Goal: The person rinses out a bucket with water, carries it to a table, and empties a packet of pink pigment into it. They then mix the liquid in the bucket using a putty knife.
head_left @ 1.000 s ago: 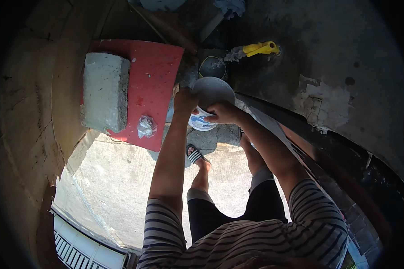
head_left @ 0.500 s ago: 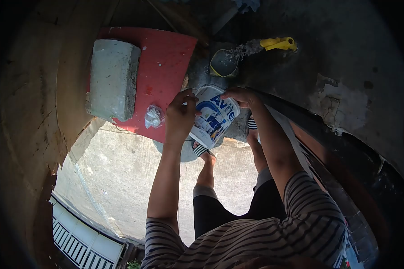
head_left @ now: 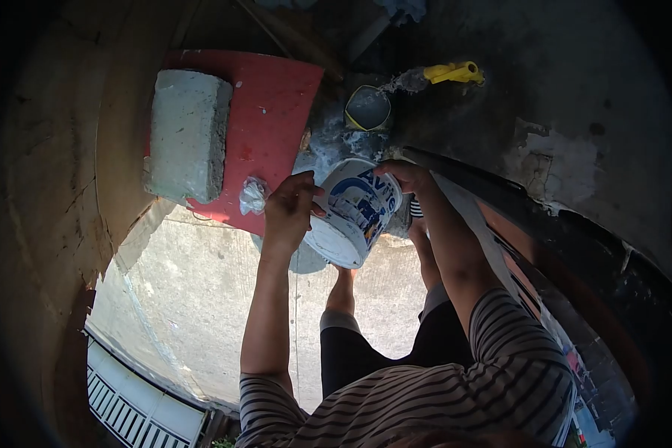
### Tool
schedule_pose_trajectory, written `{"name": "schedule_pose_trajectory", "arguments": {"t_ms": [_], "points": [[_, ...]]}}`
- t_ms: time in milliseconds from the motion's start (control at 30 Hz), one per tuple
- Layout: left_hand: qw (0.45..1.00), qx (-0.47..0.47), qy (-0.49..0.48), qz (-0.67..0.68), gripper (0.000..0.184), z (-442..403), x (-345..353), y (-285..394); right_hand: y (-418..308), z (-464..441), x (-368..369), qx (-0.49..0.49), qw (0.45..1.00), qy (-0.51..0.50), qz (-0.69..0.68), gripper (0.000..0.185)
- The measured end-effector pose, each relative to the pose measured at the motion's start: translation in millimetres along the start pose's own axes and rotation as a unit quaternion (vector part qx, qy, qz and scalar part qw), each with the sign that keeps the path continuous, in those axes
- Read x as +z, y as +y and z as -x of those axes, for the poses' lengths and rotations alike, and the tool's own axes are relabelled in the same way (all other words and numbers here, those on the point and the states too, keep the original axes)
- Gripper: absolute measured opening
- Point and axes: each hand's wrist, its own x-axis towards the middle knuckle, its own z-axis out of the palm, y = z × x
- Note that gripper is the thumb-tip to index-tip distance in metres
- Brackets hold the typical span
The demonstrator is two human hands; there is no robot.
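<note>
A white plastic paint bucket [head_left: 360, 205] with blue lettering is tilted in front of me, its mouth facing away and its pale base towards me. My right hand [head_left: 405, 176] grips its rim on the right side. At the bucket's left side my left hand [head_left: 295, 203] is closed, fingers curled against it; the exact hold is partly hidden. Just beyond stands a smaller dark container [head_left: 368, 108] with a yellow rim, liquid inside it. Whitish wet liquid [head_left: 325, 142] covers the ground between the two.
A yellow tap-like fitting [head_left: 455, 72] lies beyond, water streaming from it towards the small container. At left, a concrete block [head_left: 189, 134] rests on a red board [head_left: 269, 112] beside a crumpled clear plastic bag [head_left: 254, 195]. A dark raised edge [head_left: 493, 179] runs along the right.
The bucket has come nearer to me and tipped further, so more of its base shows. Both hands moved with it. Whitish liquid has spread over the ground beyond its mouth.
</note>
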Motion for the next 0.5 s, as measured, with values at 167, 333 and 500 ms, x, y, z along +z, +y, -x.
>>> {"name": "schedule_pose_trajectory", "arguments": {"t_ms": [167, 333, 500], "points": [[1.000, 0.012, -0.020, -0.020, 0.031, -1.8, 11.0, -8.0, -3.2, 26.3, 26.0, -0.058, 0.992, -0.007, 0.111, 0.035], [0.996, 0.021, -0.003, -0.089, 0.029, -5.5, 27.0, -3.7, -34.1, 56.5, 77.8, -0.220, 0.831, 0.052, 0.508, 0.037], [0.995, 0.005, -0.006, -0.097, 0.030, -4.6, 31.8, -4.3, -59.1, 85.3, 111.8, -0.272, 0.681, 0.243, 0.635, 0.031]]}}
